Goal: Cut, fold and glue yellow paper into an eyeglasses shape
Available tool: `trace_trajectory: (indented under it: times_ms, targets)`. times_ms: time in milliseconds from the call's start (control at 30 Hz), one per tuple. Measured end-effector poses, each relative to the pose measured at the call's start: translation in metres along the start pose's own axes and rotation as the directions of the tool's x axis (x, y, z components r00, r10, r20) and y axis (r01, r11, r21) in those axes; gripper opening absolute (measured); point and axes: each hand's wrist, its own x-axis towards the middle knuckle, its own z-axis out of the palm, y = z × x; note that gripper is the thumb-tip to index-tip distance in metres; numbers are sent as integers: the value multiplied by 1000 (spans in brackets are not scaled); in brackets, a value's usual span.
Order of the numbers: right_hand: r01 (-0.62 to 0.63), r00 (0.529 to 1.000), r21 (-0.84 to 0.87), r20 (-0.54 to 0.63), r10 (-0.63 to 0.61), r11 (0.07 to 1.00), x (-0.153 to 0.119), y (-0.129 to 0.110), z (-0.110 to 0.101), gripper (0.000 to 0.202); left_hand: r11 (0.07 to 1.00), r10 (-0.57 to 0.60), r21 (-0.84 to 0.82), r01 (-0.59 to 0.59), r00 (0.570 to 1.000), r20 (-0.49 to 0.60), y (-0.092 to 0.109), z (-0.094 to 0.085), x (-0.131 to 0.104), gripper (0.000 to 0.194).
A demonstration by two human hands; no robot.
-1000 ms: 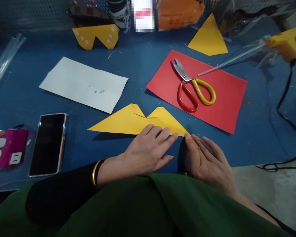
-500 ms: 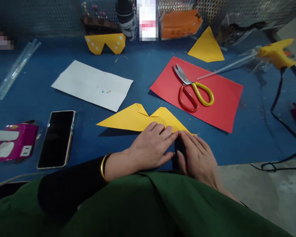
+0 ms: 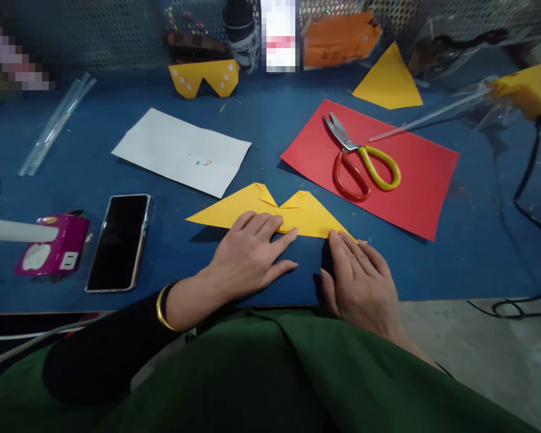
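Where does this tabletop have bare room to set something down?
Bare patches lie between the white sheet and red sheet, between the red sheet and black cord, and between the phone and left hand. It's crowded at the back, around the orange packet.

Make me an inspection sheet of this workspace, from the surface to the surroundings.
Surface: blue table, lightly specked.
Work in hand: folded yellow paper, notched in its far edge.
Clutter: scissors on a red sheet; white sheet; phone at left; glue gun at right.
Hands: left hand and right hand both touch the folded yellow paper.
Cables: black cord from the glue gun; grey cable at lower left.
Surroundings: perforated panel behind; grey floor at lower right.
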Motion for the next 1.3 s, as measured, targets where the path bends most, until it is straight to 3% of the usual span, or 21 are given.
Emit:
trace_trajectory:
  times_ms: [233, 333, 500, 633, 800, 967, 1300]
  targets:
    - [32, 999, 7, 21, -33, 999, 3, 7, -5, 48, 975, -193, -139, 172, 968, -159, -18, 4, -13, 19]
    - [44, 999, 13, 10, -44, 999, 3, 11, -7, 44, 949, -258, -229, 218, 952, -165, -21, 6, -9, 17]
    - [58, 997, 2, -41, -58, 998, 5, 13, -8, 41, 942, -274, -232, 241, 954, -119, -18, 5, -4, 19]
    - [-6, 997, 16, -81, 8, 1000, 20, 10, -6, 26, 925, -316, -247, 288, 946, -79, -5, 4, -3, 19]
    - [-87, 995, 241, -22, 95, 967, 54, -3, 8, 10, 925, -316, -245, 290, 946, -72, 6, 6, -3, 19]
    - [-161, 987, 439, 58, 151, 884, 67, -14, 19, 10, 906, -281, -342, 249, 958, -47, -3, 5, -12, 10]
    - [-235, 972, 477, 109, 208, 847, 67, -16, 19, 16, 874, -285, -425, 238, 957, -50, -15, 6, -19, 13]
